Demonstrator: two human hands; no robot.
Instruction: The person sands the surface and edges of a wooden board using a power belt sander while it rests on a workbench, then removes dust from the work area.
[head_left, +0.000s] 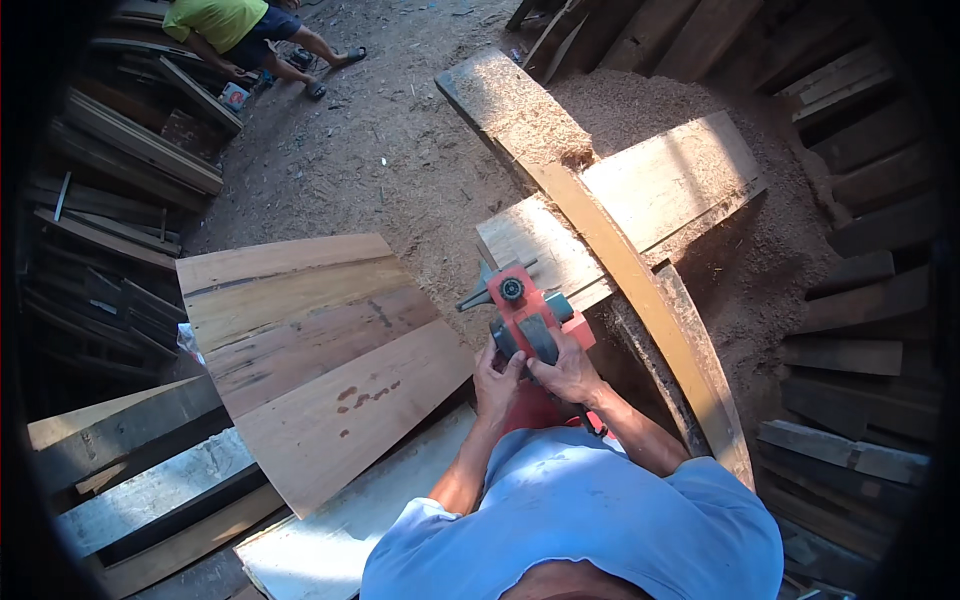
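I held the red electric planer (522,290) before my torso, near the pale plank (675,180). My left hand (495,382) and right hand (570,370) gripped its near end, thumbs close together. It looked rigid and fairly heavy, best held two-handed, clear of the blade. My forearms (636,428) angled inward.

Planer (535,318) left of beam (640,273)
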